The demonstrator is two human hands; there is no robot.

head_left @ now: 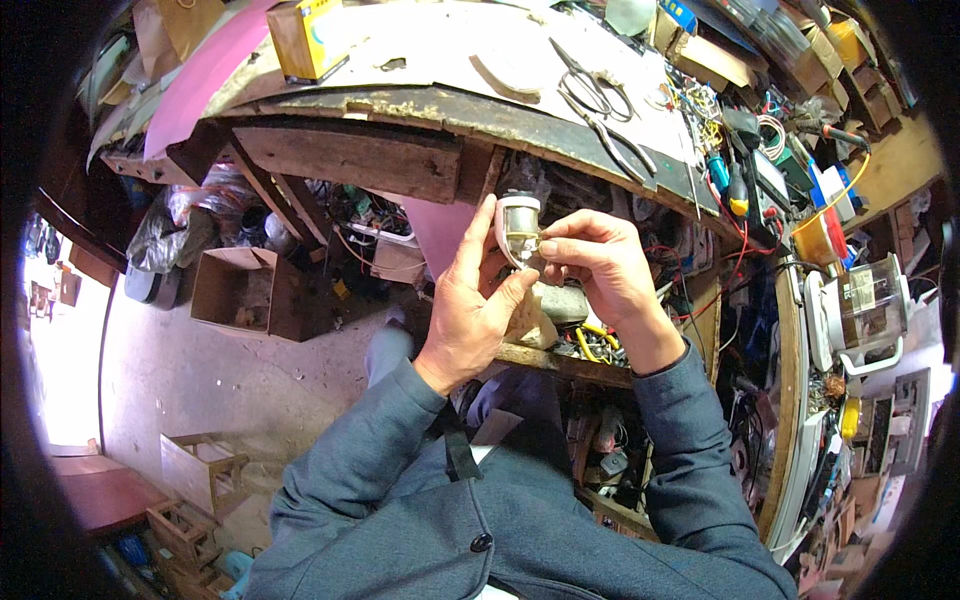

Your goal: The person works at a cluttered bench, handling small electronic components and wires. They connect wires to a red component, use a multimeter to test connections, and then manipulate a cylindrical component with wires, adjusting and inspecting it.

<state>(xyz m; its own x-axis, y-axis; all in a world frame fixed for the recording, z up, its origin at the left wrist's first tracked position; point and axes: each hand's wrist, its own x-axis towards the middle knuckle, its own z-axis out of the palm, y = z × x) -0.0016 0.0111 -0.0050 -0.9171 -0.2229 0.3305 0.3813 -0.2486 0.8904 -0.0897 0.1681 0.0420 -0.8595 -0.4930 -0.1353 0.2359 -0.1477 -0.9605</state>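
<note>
In front of me, above an open drawer (565, 362), my left hand (462, 318) grips a small rounded white device with a see-through front and a dark end (520, 222). Its fingers wrap the left side, and the thumb presses underneath. My right hand (603, 268) meets the device's right side, thumb and forefinger pinched together; whatever lies between those fingertips is too small to make out. Just beyond, on the bench (420, 100), lie a pair of scissors (588, 85) and pliers with dark handles (622, 148).
Yellow-handled pliers (590, 345) lie among small parts in the drawer. A yellow box (308, 40) stands on the bench. Tools, wires and a screwdriver (738, 190) crowd the right side. A cardboard box (250, 292) and a wooden stool (205, 472) are on the floor at left.
</note>
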